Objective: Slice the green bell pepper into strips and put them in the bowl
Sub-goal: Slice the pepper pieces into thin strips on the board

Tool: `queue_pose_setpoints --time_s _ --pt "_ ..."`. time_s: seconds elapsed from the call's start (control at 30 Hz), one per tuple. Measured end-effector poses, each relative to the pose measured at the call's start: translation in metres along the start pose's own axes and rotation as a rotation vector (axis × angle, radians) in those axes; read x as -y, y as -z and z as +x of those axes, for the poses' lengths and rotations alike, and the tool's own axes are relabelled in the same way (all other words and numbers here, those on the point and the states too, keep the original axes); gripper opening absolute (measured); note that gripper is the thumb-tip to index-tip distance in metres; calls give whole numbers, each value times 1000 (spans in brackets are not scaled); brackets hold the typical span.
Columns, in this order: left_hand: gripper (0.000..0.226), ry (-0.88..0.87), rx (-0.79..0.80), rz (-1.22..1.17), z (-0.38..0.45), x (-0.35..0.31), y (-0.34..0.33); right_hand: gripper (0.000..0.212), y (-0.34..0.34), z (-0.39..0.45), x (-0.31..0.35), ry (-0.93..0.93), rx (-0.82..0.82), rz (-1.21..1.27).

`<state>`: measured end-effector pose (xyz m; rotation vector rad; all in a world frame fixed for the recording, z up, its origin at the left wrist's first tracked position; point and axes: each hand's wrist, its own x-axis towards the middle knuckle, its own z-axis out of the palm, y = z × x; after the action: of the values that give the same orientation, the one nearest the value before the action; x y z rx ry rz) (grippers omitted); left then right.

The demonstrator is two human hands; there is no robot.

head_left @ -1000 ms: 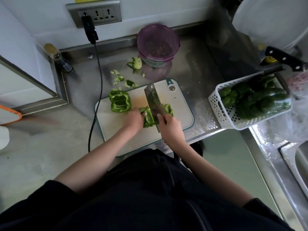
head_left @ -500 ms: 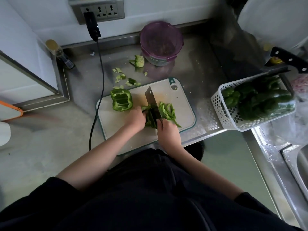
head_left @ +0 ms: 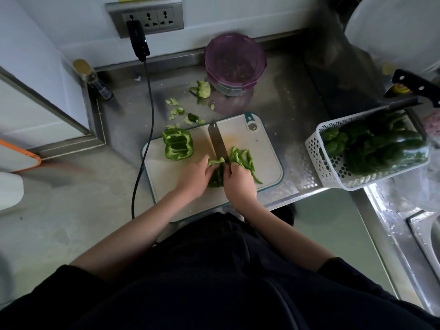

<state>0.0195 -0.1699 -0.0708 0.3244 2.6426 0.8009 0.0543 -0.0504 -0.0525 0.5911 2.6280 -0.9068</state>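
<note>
Now right hand [head_left: 239, 184] grips the cleaver [head_left: 217, 144]; left hand [head_left: 194, 178] fingers pin the pepper piece [head_left: 216, 172].

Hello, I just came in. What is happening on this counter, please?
A person is slicing a green pepper on the cutting board. The right hand grips the cleaver; the left hand holds the pepper piece being cut. Cut strips lie right of the blade, and another pepper half waits on the board. The purple bowl stands behind.
</note>
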Motion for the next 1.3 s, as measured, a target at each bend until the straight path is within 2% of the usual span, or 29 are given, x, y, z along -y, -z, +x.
queue_pose_setpoints --time_s 0.13,0.27,0.37,0.43,0.63,0.77,1.0,1.3 --pt "27 80 -107 -110 -6 5 4 38 4 1 -2 -1 5 20" --pt "27 135 -26 -81 4 9 5 40 14 4 -9 -1 12 -5" --pt "30 271 91 -225 11 3 4 39 25 8 -24 -89 -73 102" --pt "29 303 157 -269 14 -1 3 39 33 7 -30 -102 -110 150" --pt "37 147 68 92 17 1 -6 42 30 -14 -12 -15 -63 210" --pt "33 212 138 66 30 3 -9 42 17 -24 -16 -1 -43 191" --pt "31 207 70 -4 29 3 -13 41 10 -23 -17 24 -38 172" --pt "34 273 111 81 36 -3 -11 37 -1 -15 -15 30 -31 143"
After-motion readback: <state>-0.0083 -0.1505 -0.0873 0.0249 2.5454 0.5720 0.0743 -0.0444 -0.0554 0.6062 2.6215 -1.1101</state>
